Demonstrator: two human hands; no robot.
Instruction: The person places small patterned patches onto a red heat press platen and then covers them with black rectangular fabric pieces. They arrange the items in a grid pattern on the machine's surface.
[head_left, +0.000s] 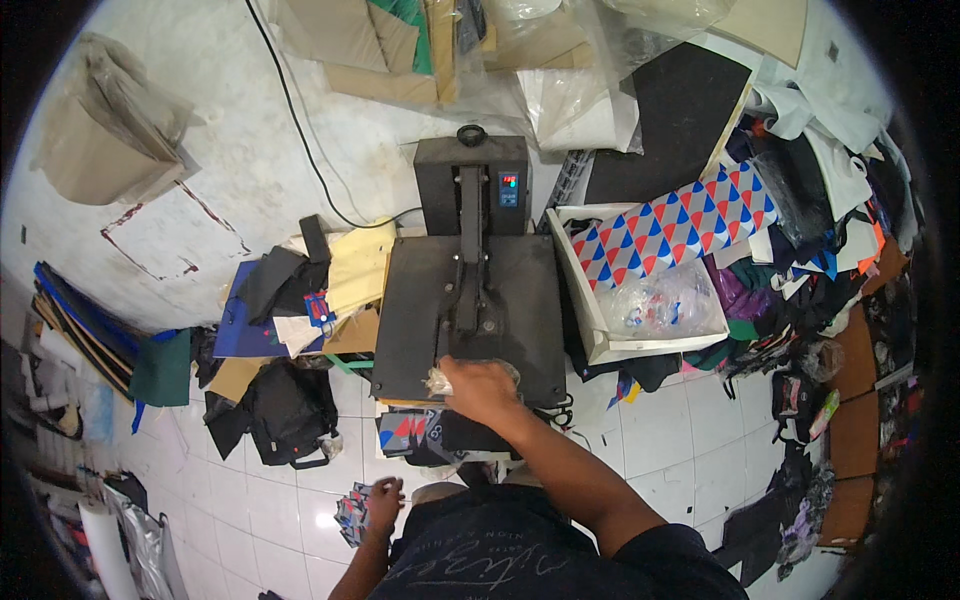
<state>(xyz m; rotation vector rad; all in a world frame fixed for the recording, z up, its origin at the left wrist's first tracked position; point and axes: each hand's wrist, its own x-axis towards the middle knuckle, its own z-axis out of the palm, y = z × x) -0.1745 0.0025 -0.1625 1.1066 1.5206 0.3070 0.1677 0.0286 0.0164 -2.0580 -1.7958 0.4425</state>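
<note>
Nearest the camera was the front of a dark shirt (520,550) with pale lettering across it. Just beyond it, on the person's left, the left-hand grip (383,497) hung low beside a small cluster of patterned pieces (352,513) in grey, red and blue; its fingers were bent, but whether they pinched any of the pieces could not be told. Further out, below the front edge of the press, lay more patterned sheets (405,434), grey and red, partly covered by something black. The bare right forearm (570,463) crossed above that area to the right-hand grip (482,388), which was clamped on the wrapped handle (438,382) (its covering looked pale and crumpled) over the near part of the heat press (410,300). A pair of dark scissors (562,412) showed just beside the press's near right corner. On the left were a black bag (290,412) on the tiled floor (640,440) and, further off, a yellow sheet (360,268). To the right a white box (655,347) held clear plastic and a red, blue and grey patterned roll (680,225). Behind the dark plate rose the control box (432,190) with its lit display (510,181), and a black cable (290,100) ran up the stained wall (230,120).
</note>
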